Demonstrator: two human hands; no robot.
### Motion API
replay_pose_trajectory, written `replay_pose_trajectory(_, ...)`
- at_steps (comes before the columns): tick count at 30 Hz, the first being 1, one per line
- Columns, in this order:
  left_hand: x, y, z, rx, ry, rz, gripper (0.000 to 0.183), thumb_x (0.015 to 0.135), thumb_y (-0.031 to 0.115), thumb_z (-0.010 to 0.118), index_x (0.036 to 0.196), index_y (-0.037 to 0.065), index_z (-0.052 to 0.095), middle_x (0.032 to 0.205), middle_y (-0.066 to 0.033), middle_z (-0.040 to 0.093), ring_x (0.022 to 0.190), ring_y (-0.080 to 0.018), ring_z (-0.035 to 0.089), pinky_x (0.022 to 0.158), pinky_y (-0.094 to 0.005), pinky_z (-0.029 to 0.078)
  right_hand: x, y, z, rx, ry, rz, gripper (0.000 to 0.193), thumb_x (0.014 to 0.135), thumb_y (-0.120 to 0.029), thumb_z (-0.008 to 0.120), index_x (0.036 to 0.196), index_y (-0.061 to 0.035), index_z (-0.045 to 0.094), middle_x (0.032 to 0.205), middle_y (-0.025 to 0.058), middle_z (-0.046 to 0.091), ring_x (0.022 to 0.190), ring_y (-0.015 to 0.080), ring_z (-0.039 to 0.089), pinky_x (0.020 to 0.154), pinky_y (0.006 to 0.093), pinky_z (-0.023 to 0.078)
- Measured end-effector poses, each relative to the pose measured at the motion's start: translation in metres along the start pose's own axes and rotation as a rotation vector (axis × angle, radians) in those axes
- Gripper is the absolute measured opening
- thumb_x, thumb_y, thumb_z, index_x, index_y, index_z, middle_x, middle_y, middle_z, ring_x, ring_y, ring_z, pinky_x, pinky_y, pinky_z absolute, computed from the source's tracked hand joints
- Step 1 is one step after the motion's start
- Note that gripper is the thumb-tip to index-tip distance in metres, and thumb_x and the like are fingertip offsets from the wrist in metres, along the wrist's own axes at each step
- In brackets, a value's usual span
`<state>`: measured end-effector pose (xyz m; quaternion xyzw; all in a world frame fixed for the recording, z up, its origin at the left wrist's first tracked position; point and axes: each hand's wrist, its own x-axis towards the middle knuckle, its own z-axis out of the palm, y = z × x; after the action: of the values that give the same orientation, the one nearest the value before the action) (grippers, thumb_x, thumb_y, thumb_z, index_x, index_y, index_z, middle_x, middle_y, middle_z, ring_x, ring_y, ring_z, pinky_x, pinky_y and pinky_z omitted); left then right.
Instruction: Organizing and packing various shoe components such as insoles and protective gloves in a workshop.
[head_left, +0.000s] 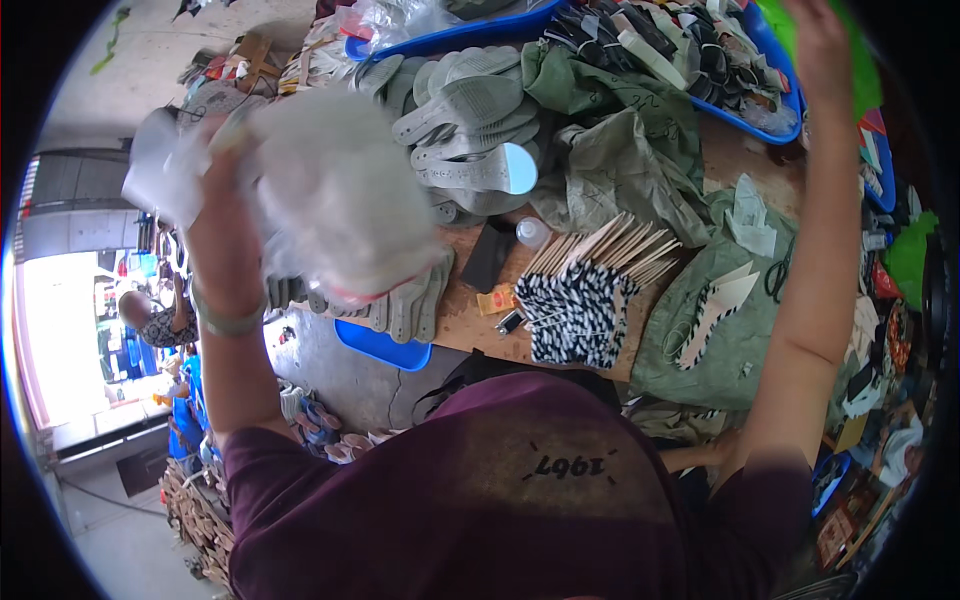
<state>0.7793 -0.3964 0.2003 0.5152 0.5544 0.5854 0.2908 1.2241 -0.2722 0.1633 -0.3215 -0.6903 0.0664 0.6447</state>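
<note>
And there's your left hand [222, 170] gripping a motion-blurred plastic bag [335, 190] at ten o'clock, long axis eleven-to-five, contents unclear, while your right hand [824, 55], cropped at two, keeps its grip unreadable.

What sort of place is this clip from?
Probably a footwear workshop: grey soles lie heaped on a table, near a stack of striped pieces, and a tray is piled with mixed parts.
</note>
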Motion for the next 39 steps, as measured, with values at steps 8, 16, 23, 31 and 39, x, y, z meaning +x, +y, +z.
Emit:
replay_pose_trajectory(8, -0.062, -0.069, -0.248, 0.585, 0.252, -0.028, 0.042, 0.096, 0.027, 0.048, 0.125, -0.003, 0.054, 0.112, -0.0073, 0.059, 0.101, -0.0133, 0.057, 0.085, -0.0290, 0.048, -0.168, -0.161, 0.229, 0.422, -1.062, 0.066, 0.019, 0.076, -0.026, 0.073, 0.083, -0.0089, 0.072, 0.083, 0.0060, 0.067, 0.078, 0.0259, 0.062, 0.092, 0.0396, 0.044)
replay_pose_trajectory(16, -0.121, -0.130, -0.352, 0.079, 0.260, -0.361, 0.035, 0.090, 0.029, 0.057, 0.114, 0.004, 0.062, 0.087, 0.0012, 0.058, 0.073, -0.0089, 0.055, 0.062, -0.0228, 0.043, -0.332, -0.188, 0.276, -0.088, -1.712, 0.434, 0.024, 0.073, -0.032, 0.075, 0.075, -0.0082, 0.070, 0.077, 0.0075, 0.067, 0.071, 0.0252, 0.064, 0.069, 0.0358, 0.049)
replay_pose_trajectory(23, -0.151, -0.151, -0.336, -0.253, 0.172, -0.556, 0.020, 0.089, 0.028, 0.060, 0.097, 0.010, 0.064, 0.081, 0.0034, 0.059, 0.063, -0.0058, 0.052, 0.052, -0.0200, 0.040, -0.385, -0.176, 0.251, -0.411, -1.441, 0.643, 0.025, 0.076, -0.023, 0.070, 0.094, -0.0055, 0.069, 0.094, 0.0131, 0.068, 0.086, 0.0282, 0.065, 0.076, 0.0383, 0.049)
replay_pose_trajectory(31, -0.131, -0.148, -0.280, -0.424, -0.028, -0.615, 0.018, 0.091, 0.025, 0.056, 0.083, 0.009, 0.056, 0.061, 0.0031, 0.045, 0.045, -0.0067, 0.037, 0.041, -0.0229, 0.027, -0.313, -0.273, 0.287, -0.145, -0.999, 0.603, 0.019, 0.083, -0.010, 0.063, 0.100, -0.0027, 0.067, 0.092, 0.0125, 0.067, 0.085, 0.0259, 0.065, 0.075, 0.0355, 0.051)
replay_pose_trajectory(39, -0.114, -0.184, -0.226, -0.402, -0.119, -0.716, 0.025, 0.091, 0.025, 0.056, 0.079, 0.004, 0.058, 0.058, 0.0040, 0.047, 0.045, -0.0067, 0.038, 0.042, -0.0227, 0.027, -0.285, -0.295, 0.403, 0.218, -0.759, 0.364, 0.021, 0.085, -0.002, 0.057, 0.104, -0.0057, 0.066, 0.096, 0.0140, 0.067, 0.083, 0.0248, 0.067, 0.073, 0.0317, 0.053)
